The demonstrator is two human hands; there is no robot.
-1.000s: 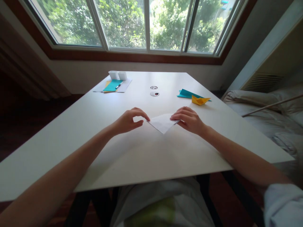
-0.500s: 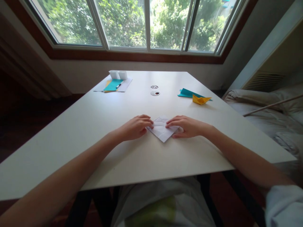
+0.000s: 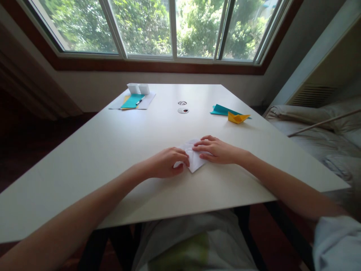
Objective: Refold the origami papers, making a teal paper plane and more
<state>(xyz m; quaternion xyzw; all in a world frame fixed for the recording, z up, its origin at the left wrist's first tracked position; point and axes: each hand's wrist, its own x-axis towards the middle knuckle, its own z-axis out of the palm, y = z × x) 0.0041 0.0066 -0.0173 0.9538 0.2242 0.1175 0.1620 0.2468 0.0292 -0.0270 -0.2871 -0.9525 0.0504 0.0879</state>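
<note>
- Centrally on the white counter (image 3: pixel 118 150) lies a folded white paper (image 3: pixel 194 160), a pointed shape with its tip toward the person, pinned flat between both hands.
- Left hand (image 3: pixel 166 163): fingers curled loosely together, the tips pressing down on the paper's left edge; nothing is gripped, only pressed.
- Right hand (image 3: pixel 217 150): fingers stretched out flat and close together, lying across the paper's upper right part, tips near its middle crease.
- Fingertips of the two hands sit just beside each other over the sheet, not quite touching.
- Farther off to the right, a yellow paper boat (image 3: pixel 238 118) rests touching a teal paper sheet (image 3: pixel 221 110).
- At the far left corner, a teal sheet with a pen (image 3: pixel 132 101) lies by two small white boxes (image 3: pixel 138 88).
- Two round cable holes (image 3: pixel 182 107) sit mid-counter, well apart from the hands.
</note>
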